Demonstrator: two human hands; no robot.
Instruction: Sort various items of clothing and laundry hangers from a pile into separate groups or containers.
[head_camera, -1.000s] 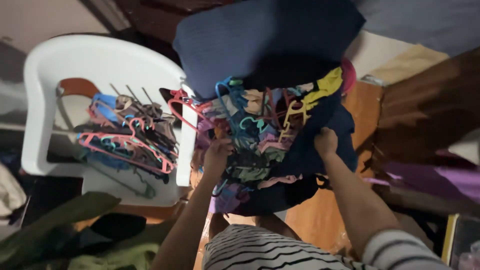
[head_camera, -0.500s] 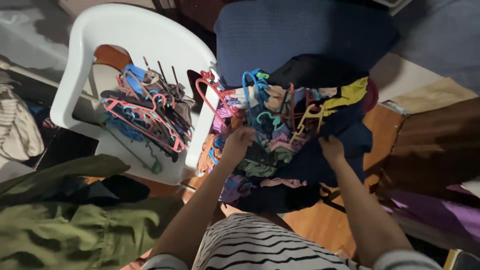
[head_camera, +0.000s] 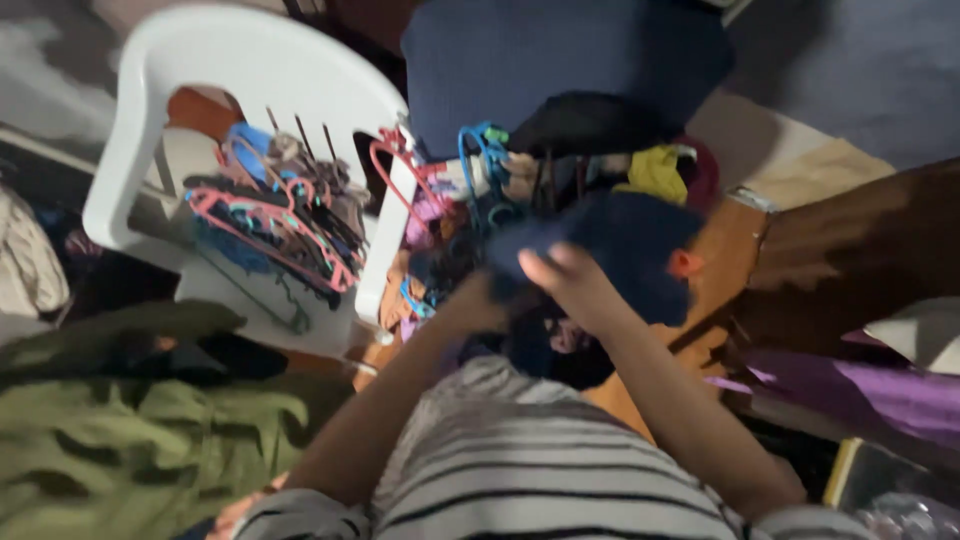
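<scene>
Now both hands, left hand (head_camera: 470, 305) and right hand (head_camera: 570, 280), close their fingers on a dark navy garment (head_camera: 610, 245). It is bunched, blurred; long axis cannot be told. Heap of clothes on coloured hangers (head_camera: 480, 170) lies beneath.

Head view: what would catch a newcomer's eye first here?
The heap of mixed clothes and coloured hangers at centre stands out, with both hands gripping a dark navy garment on top of it. To its left, a white plastic chair holds a second tangle of pink and blue hangers. An olive green garment fills the lower left corner.
</scene>
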